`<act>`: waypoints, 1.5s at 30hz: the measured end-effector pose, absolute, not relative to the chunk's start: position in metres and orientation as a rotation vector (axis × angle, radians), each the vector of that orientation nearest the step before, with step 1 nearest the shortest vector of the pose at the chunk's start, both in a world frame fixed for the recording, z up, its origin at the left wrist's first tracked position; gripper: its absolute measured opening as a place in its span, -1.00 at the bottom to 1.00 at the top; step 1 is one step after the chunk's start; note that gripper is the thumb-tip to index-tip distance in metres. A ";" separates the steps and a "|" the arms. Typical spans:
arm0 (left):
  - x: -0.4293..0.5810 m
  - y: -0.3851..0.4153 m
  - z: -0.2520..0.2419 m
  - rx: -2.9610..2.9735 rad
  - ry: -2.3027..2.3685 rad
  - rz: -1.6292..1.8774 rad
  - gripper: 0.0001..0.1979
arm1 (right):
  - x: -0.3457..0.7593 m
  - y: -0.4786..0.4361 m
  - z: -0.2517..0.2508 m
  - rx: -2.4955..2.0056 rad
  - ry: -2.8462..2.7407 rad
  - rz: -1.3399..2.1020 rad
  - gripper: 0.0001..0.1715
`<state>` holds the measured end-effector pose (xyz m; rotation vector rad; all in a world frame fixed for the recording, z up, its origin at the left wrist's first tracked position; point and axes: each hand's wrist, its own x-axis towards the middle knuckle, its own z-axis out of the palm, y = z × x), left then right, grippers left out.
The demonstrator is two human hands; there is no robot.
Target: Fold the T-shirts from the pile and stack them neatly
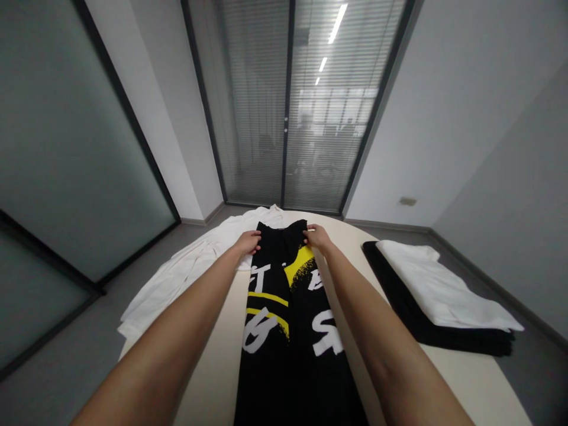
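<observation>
A long black garment (288, 367) with white lettering and yellow bands lies lengthwise on the pale table (213, 367). Its two printed halves meet along a line down the middle; whether it is a shirt or trousers I cannot make out. At its far end, my left hand (249, 242) pinches the left corner between thumb and fingers. My right hand (318, 237) grips the opposite corner the same way. Between the hands the far edge dips slightly. The near end runs out of view at the bottom.
Rumpled white cloth (186, 266) covers the table's left side, next to my left forearm. On the right lies a folded white cloth (444, 290) on top of folded black cloth (412, 313). Beyond the table's curved far edge stand glass doors with blinds (257, 118).
</observation>
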<state>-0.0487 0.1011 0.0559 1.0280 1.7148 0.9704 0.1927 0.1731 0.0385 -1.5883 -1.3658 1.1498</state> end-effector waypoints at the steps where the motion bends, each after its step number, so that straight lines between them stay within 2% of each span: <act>1: -0.048 0.104 0.055 0.993 1.703 0.989 -0.56 | 0.191 0.171 0.040 -1.567 -1.344 1.186 -0.81; 6: -0.043 0.115 0.059 0.857 1.589 1.100 -0.69 | 0.189 0.165 0.045 -1.479 -1.238 1.350 -0.82; 12: -0.035 0.116 0.080 0.793 1.363 1.239 -0.69 | 0.192 0.159 0.052 -1.360 -1.151 1.465 -0.80; 20: -0.026 0.101 0.122 0.806 1.101 1.413 -0.70 | 0.197 0.151 0.090 -1.048 -1.056 1.393 -0.76; 26: -0.018 0.071 0.151 0.875 0.910 1.460 -0.74 | 0.221 0.126 0.125 -0.909 -1.073 1.334 -0.60; 31: -0.015 0.015 0.148 0.891 0.991 1.475 -0.85 | 0.242 0.070 0.139 -0.914 -1.197 1.308 -0.46; 33: -0.015 -0.015 0.144 0.891 1.032 1.467 -0.79 | 0.250 0.040 0.142 -0.929 -1.262 1.323 -0.40; 37: -0.024 -0.078 0.129 0.936 1.018 1.384 -0.51 | 0.268 -0.027 0.146 -0.952 -1.354 1.393 -0.47; 41: -0.046 -0.131 0.099 1.067 0.963 1.108 -0.59 | 0.288 -0.086 0.137 -0.954 -1.519 1.578 -0.60; 45: -0.066 -0.163 0.068 1.509 0.917 0.724 -0.67 | 0.300 -0.119 0.115 -0.791 -1.842 1.786 -0.62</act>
